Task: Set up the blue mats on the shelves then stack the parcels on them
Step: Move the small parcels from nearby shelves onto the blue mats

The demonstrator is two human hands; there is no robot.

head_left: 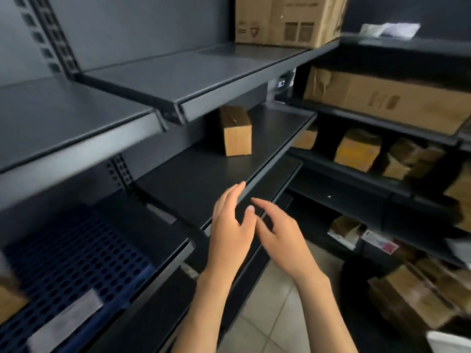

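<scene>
A blue perforated mat (pixel 76 263) lies on the lower left shelf, with a grey parcel (pixel 66 319) and a brown parcel (pixel 10 299) on it. A small cardboard parcel (pixel 235 132) stands alone on the bare dark middle shelf (pixel 193 179). My left hand (pixel 229 233) hovers at that shelf's front edge, fingers spread, holding nothing. My right hand (pixel 280 235) is just beside it, also open and empty, fingertips close to the left thumb.
A large carton (pixel 285 19) sits on the top shelf. Right-hand shelves hold a long carton (pixel 382 100) and several small cardboard parcels (pixel 356 149). More boxes (pixel 418 299) lie low at the right. Tiled floor (pixel 275 322) shows below.
</scene>
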